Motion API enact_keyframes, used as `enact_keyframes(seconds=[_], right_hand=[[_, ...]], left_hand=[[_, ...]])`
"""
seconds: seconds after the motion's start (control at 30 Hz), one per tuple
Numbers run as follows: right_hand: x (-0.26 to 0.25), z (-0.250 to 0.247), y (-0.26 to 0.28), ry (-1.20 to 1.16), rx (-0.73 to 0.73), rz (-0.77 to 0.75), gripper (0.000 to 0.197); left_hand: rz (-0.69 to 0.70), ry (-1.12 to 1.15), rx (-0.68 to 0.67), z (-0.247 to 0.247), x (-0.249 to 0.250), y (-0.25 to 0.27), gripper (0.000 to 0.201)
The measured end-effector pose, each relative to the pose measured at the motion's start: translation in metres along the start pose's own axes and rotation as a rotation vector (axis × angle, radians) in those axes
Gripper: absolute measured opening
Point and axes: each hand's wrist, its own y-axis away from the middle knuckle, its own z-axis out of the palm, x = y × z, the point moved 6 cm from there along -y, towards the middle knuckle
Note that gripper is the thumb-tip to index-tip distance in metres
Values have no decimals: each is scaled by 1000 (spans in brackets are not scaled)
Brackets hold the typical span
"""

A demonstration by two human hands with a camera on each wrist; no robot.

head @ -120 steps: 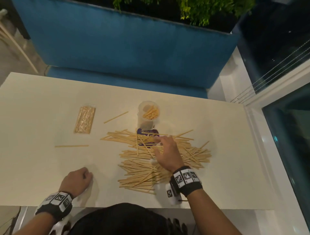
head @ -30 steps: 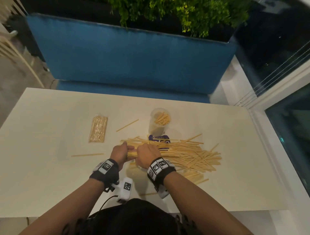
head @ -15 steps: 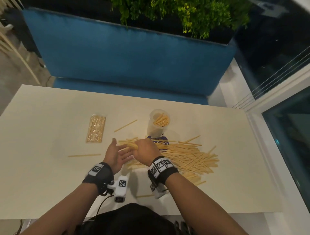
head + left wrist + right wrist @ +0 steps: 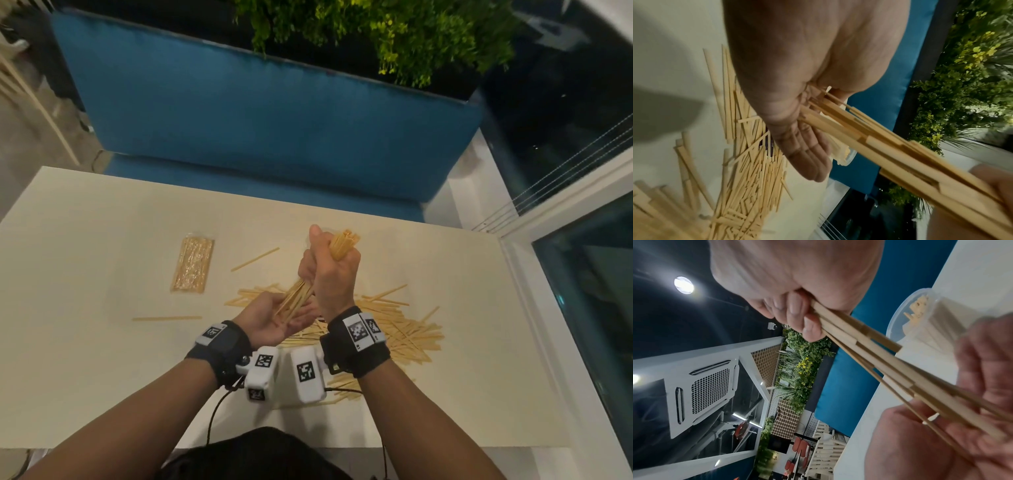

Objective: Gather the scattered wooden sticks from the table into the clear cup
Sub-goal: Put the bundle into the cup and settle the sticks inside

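My right hand (image 4: 330,270) grips a bundle of wooden sticks (image 4: 343,244) and holds it steeply tilted above the table. The bundle's lower ends (image 4: 294,301) rest against the palm of my left hand (image 4: 274,318), which lies palm up with relaxed fingers. The right wrist view shows my fingers (image 4: 797,313) curled round the bundle (image 4: 869,350). The clear cup (image 4: 920,313) stands just beyond, with several sticks in it; in the head view my right hand hides most of it. A loose pile of sticks (image 4: 400,329) lies on the table under both hands.
A flat clear packet of sticks (image 4: 192,263) lies at the left. Single sticks lie apart: one (image 4: 255,259) beyond the pile and one (image 4: 167,318) left of it. A blue bench (image 4: 260,113) stands behind the cream table (image 4: 85,359); a glass wall runs along the right.
My right hand has lifted a bundle off the pile and tilted it up on end. My left hand has turned palm up beneath the bundle's lower ends.
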Motion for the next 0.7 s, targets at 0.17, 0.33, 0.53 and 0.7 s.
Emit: enact_keyframes(seconds=[0.17, 0.33, 0.53, 0.7], right_hand=[[7, 1, 8, 72, 46, 10, 54], [17, 3, 11, 69, 99, 33, 42], [29, 5, 15, 167, 45, 99, 31], [20, 2, 10, 119, 90, 98, 42]], left_hand=[[40, 29, -35, 11, 12, 7, 37], [40, 37, -12, 16, 13, 12, 40], [-8, 17, -138, 35, 12, 21, 40], [-78, -113, -58, 14, 11, 21, 39]])
